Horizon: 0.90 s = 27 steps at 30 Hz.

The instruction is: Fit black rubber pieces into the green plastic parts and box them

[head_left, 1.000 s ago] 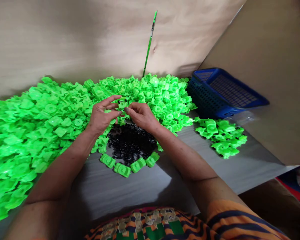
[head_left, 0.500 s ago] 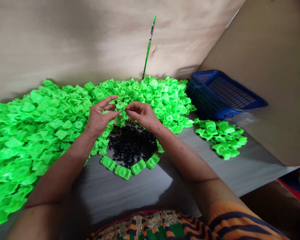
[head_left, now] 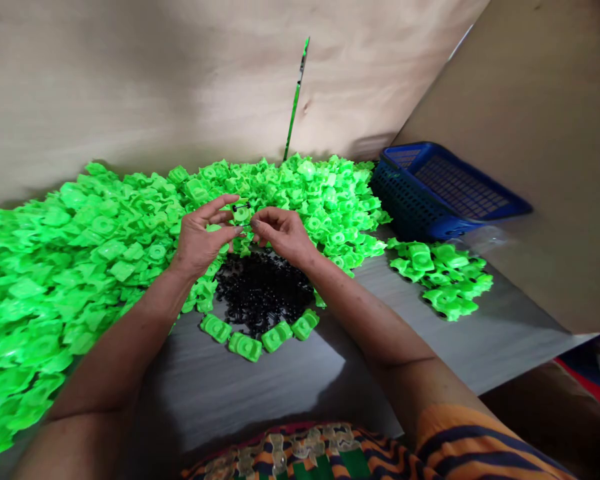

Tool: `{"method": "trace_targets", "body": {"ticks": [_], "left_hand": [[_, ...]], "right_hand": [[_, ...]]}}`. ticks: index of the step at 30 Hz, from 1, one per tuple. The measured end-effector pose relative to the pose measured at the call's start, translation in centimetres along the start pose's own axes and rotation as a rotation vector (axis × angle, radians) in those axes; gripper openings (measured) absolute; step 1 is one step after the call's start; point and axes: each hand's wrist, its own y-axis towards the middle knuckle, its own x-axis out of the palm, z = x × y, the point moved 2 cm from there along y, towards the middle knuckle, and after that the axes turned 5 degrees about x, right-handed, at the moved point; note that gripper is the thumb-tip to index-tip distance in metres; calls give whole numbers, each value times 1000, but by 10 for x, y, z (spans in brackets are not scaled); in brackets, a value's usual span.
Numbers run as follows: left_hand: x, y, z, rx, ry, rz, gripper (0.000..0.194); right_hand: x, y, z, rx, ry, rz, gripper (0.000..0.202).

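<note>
My left hand (head_left: pixel 200 237) grips a bright green toy car body (head_left: pixel 241 215) by its edge, between thumb and fingers, underside toward me. A black wheel axle (head_left: pixel 241 207) lies across the far end of that body. Pinched closed, my right hand (head_left: pixel 283 233) is at the near end of the car body. Its fingertips hold a second thin black wheel axle, mostly hidden by the fingers now. Below both hands lies a heap of black wheel axles (head_left: pixel 265 287). Several green car bodies (head_left: pixel 245 346) are lined up along the heap's near side.
A large pile of green car bodies (head_left: pixel 105 247) spreads along the back and left of the grey table (head_left: pixel 290 380). To the right are a smaller group of green cars (head_left: pixel 450 287), some with black wheels, and a blue basket (head_left: pixel 415 200). A thin green strip (head_left: pixel 295 107) stands against the wall.
The right fingertips have come closer to the car body, and the axle that showed between my hands is now mostly covered. The car body appears slightly more turned toward me.
</note>
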Motion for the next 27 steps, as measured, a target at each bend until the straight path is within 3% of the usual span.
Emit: {"method": "trace_targets", "body": {"ticks": [16, 27], "left_hand": [[1, -1, 1, -57, -16, 0, 57], [3, -4, 4, 3, -34, 27, 49]], "right_hand": [[1, 4, 13, -17, 191, -117, 57], [11, -3, 3, -66, 184, -20, 57]]}}
